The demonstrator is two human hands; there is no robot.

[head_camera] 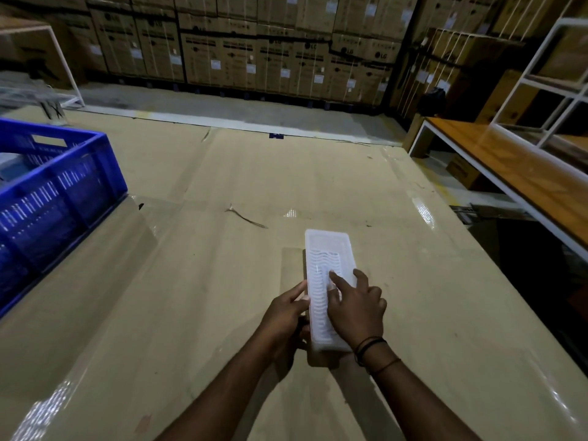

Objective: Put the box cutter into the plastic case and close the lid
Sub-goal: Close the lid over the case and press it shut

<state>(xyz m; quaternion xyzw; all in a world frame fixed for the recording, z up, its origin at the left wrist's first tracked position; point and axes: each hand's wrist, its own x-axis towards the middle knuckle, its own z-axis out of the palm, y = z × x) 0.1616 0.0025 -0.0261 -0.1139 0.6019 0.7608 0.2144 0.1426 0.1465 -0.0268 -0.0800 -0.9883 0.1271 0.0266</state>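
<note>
Both hands grip the case [327,281] on the desk [191,281] — left hand [286,310] at its edge, right hand [356,307] pressing the lid. Blue crate [57,192] far left; stacked boxes [286,58] behind — marked LG.

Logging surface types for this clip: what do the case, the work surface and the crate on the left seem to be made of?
Plastic case: looks like translucent white plastic, frosted, with a moulded wavy pattern on its lid. Work surface: apparently flattened brown cardboard, with creases showing; glossy streaks suggest clear tape or film over it. Blue crate: seemingly rigid moulded plastic, slotted walls, slight sheen.
</note>
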